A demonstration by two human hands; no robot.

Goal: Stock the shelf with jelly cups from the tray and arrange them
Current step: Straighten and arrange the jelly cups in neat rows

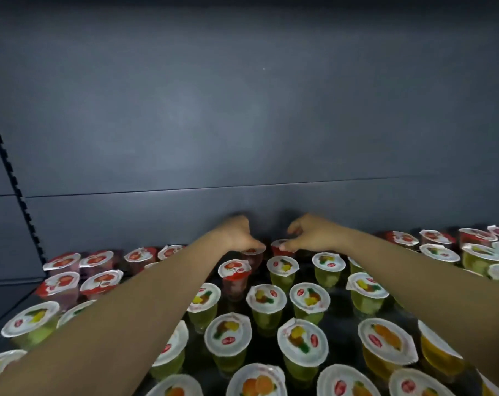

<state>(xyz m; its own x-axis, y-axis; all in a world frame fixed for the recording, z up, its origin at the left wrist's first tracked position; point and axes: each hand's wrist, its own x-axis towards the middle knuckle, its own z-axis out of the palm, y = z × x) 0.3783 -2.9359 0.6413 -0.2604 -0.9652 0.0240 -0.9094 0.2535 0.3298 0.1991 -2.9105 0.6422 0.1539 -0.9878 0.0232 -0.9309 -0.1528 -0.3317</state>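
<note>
The dark grey back panel (pixel 242 124) fills the upper view, and below it the shelf (pixel 339 298) is already crowded with jelly cups, so I judge the stocking well advanced: rows run from the front edge to the back wall. No tray shows in this view, so how many cups remain to bring cannot be told. What seems left is tidying the rear row, where both arms reach deep.

The left hand (pixel 236 234) rests its curled fingers and thumb on a red-lidded cup (pixel 252 252) at the back; the right hand (pixel 308 234) does the same on the neighbouring red-lidded cup (pixel 281 244). Each thumb touches a lid edge, but whether either hand truly clamps its cup I cannot tell, since the fingers hide behind the knuckles.

The cups are clear plastic with white foil lids: red strawberry ones (pixel 62 262) at the rear left, yellow-green mixed-fruit ones (pixel 266 298) in the middle, orange ones (pixel 385 338) at the front right
</note>
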